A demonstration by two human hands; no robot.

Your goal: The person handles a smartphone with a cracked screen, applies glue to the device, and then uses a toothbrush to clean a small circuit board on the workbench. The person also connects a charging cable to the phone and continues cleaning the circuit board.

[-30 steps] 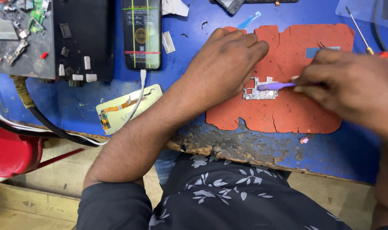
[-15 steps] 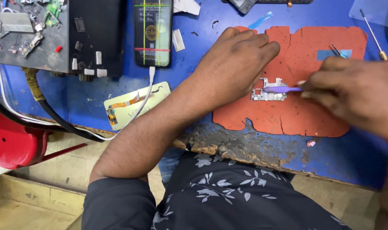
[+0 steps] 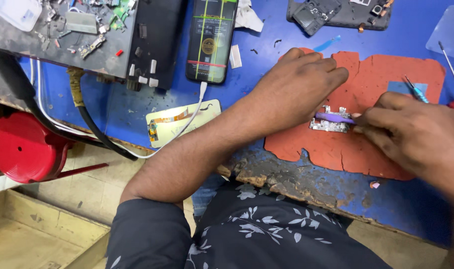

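Seen from the head camera, a person bends over a blue table (image 3: 137, 107) whose near edge is chipped and crumbling. The left hand (image 3: 296, 87) lies palm down on a cracked red work mat (image 3: 336, 149), its fingers curled and loosely spread, the fingertips resting just beside a small silver circuit board (image 3: 329, 124) at the middle of the mat; that grip closes on nothing. The right hand (image 3: 411, 134) comes in from the right side, its grip pinched around a slim purple tool (image 3: 334, 117) that lies across the top of the board and touches it.

Beyond the left hand, a phone (image 3: 211, 40) with a lit screen showing coloured lines lies face up, a white cable (image 3: 192, 117) plugged into its lower end and trailing over a pale back panel (image 3: 182, 122). A dark tray of loose parts (image 3: 62, 35) fills the far left corner of the table. A blue-handled screwdriver (image 3: 416, 90) rests on the mat's right side, near the right hand. A red round stool (image 3: 25, 147) stands on the floor below the table edge, at left.
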